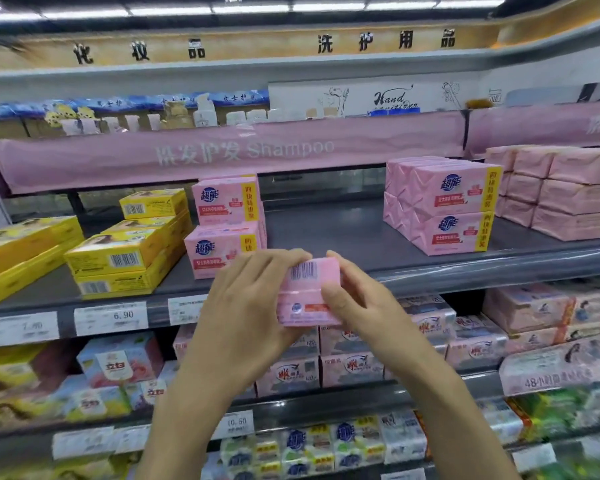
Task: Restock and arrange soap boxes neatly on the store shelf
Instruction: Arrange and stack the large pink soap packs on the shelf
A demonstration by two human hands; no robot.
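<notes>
Pink plastic-wrapped soap pack [309, 292] sits between both hands, out in front of the lip of the grey metal shelf [326, 230] and a little below its surface, touching no shelf. The left hand [253, 299] grips its left end with fingers curled over the top. The right hand [357, 303] grips the right end, thumb pressed on the front face.

By my reading the restocking is partway. A two-high stack of matching pink soap packs [226, 226] stands at the left, just beside the yellow cardboard soap boxes [125, 258]. A second two-high block of pink soap packs [444, 206] stands well apart to the right. Between them lies a wide bare stretch of shelf that looks meant to be filled, and the held pack is not yet placed. It hangs nearer the left stack.

The pack's barcode face points up and toward the camera. The printed label face is below it, facing the person, with the logo at the left and the red band to its right, so it reads upright. The long axis seems to run left to right between the palms, nearly level. The hands hide both ends, so this is a judgement. That already matches how the shelved packs face outward.
</notes>
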